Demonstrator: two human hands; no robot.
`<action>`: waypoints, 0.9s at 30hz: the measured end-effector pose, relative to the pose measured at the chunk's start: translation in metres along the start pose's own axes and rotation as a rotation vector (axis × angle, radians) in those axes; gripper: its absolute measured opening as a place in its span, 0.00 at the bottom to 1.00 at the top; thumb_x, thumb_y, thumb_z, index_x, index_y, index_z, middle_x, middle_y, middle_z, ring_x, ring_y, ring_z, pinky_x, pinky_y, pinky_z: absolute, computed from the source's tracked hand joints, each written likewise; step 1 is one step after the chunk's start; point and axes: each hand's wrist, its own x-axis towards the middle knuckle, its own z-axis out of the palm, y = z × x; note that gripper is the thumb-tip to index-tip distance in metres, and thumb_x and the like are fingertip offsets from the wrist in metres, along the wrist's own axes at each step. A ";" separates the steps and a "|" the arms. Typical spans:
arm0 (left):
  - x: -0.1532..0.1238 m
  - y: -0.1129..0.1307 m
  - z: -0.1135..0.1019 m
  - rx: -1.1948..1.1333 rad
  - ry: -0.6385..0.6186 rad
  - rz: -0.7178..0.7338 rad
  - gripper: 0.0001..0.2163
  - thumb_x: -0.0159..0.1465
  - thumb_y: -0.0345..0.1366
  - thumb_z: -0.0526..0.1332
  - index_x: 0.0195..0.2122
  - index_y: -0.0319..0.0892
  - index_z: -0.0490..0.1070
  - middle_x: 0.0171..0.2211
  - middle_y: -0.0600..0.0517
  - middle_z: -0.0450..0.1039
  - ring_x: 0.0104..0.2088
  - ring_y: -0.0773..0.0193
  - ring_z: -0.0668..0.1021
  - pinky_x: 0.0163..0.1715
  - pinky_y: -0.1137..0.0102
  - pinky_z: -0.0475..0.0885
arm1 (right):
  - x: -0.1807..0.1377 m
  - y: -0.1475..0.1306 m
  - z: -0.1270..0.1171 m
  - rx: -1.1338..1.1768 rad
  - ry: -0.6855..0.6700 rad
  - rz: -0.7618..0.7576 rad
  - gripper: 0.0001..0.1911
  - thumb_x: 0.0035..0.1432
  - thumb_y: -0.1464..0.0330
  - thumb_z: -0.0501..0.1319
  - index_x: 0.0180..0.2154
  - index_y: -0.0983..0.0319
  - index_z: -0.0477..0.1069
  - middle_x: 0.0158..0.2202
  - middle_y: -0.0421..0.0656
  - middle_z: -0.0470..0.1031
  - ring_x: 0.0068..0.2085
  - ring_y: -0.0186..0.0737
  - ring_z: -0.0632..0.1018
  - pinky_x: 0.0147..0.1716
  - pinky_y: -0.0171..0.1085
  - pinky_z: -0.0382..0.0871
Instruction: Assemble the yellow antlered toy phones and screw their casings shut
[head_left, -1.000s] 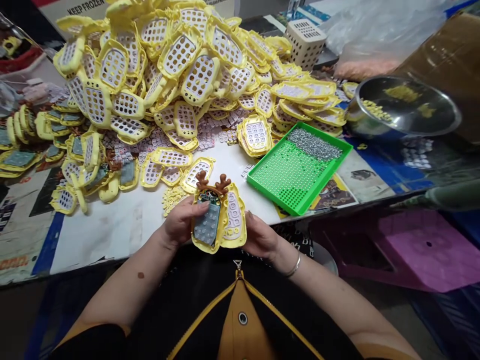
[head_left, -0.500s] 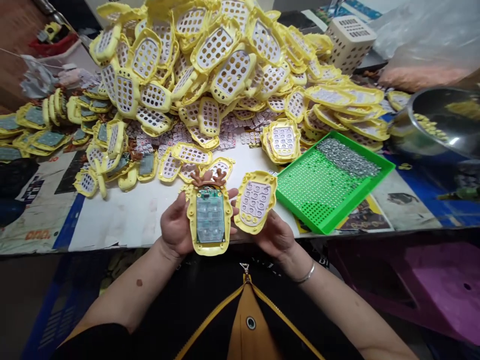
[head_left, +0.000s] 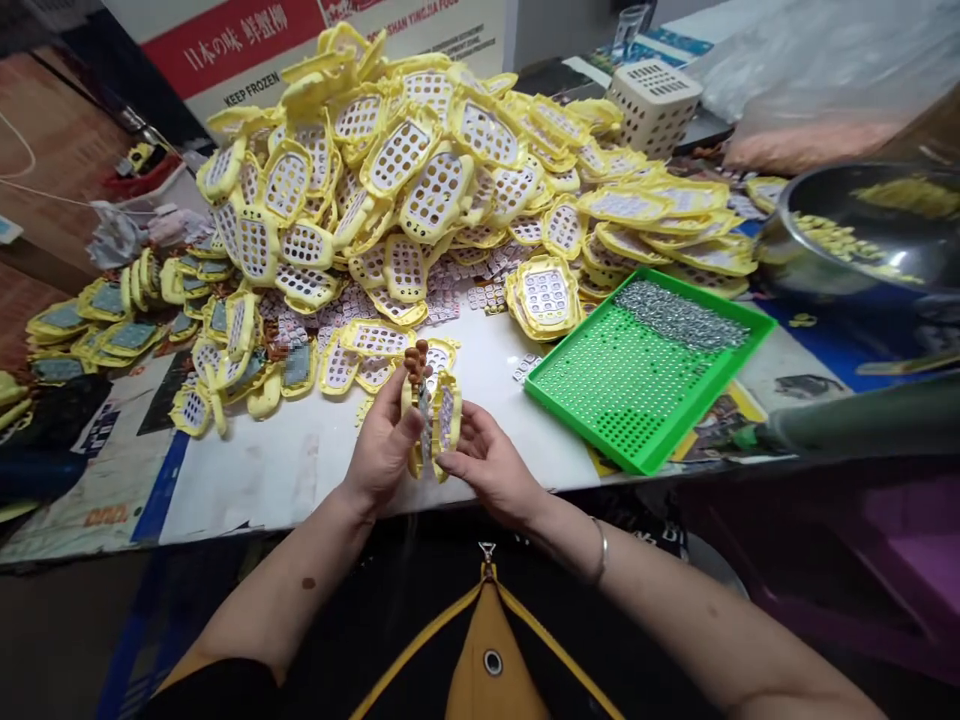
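Observation:
My left hand [head_left: 381, 440] is closed on a yellow plastic shell half [head_left: 412, 400] with brown antlers [head_left: 417, 360] at its top; it stands edge-on, so its circuit board is mostly hidden. My right hand [head_left: 486, 455] grips a second yellow shell half with a keypad [head_left: 448, 415], also turned nearly edge-on. The two halves face each other with a narrow gap between them, just above the front of the white work surface [head_left: 277, 470]. Several yellow keypad shells [head_left: 367, 350] lie just beyond my hands.
A large heap of yellow shells [head_left: 405, 150] fills the back. To the right lie a green tray [head_left: 585, 400] holding small screws [head_left: 675, 312] and a metal bowl [head_left: 780, 235] with small yellow parts. Shells with circuit boards [head_left: 135, 335] lie at the left.
Both shell halves have turned from facing up to standing edge-on, and my hands have brought them together face to face. The camera view has shifted slightly.

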 end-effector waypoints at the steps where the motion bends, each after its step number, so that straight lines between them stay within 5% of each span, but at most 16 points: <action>1: 0.000 -0.001 0.001 0.039 -0.022 0.023 0.33 0.53 0.55 0.68 0.58 0.47 0.69 0.64 0.44 0.65 0.64 0.48 0.65 0.62 0.60 0.64 | 0.001 0.000 0.001 -0.010 0.002 -0.012 0.38 0.38 0.62 0.77 0.51 0.54 0.64 0.48 0.44 0.73 0.49 0.42 0.77 0.51 0.46 0.73; 11: 0.002 -0.002 0.013 0.170 -0.174 0.043 0.36 0.55 0.49 0.69 0.64 0.51 0.62 0.68 0.47 0.56 0.67 0.52 0.60 0.64 0.63 0.59 | 0.002 0.004 -0.005 -0.035 -0.008 -0.093 0.40 0.39 0.60 0.77 0.52 0.54 0.61 0.51 0.44 0.69 0.49 0.40 0.77 0.52 0.45 0.73; 20: 0.003 0.009 0.012 0.076 -0.150 -0.092 0.36 0.53 0.50 0.70 0.63 0.50 0.63 0.67 0.48 0.59 0.67 0.55 0.61 0.62 0.68 0.61 | 0.001 -0.001 -0.009 -0.048 -0.036 -0.053 0.37 0.39 0.61 0.77 0.51 0.55 0.65 0.51 0.44 0.73 0.49 0.41 0.77 0.53 0.46 0.72; 24: 0.005 0.017 0.004 -0.151 -0.092 -0.296 0.29 0.50 0.49 0.73 0.52 0.46 0.74 0.52 0.47 0.77 0.54 0.57 0.76 0.51 0.68 0.72 | -0.002 -0.007 -0.015 -0.059 -0.267 0.022 0.36 0.41 0.57 0.75 0.51 0.56 0.68 0.49 0.43 0.76 0.48 0.42 0.78 0.50 0.45 0.74; 27: 0.006 0.015 0.004 -0.267 -0.037 -0.376 0.25 0.45 0.45 0.76 0.42 0.41 0.77 0.39 0.47 0.81 0.40 0.60 0.82 0.41 0.69 0.76 | -0.007 -0.015 -0.016 -0.333 -0.376 -0.086 0.29 0.53 0.51 0.66 0.52 0.60 0.68 0.48 0.46 0.77 0.49 0.45 0.78 0.50 0.46 0.73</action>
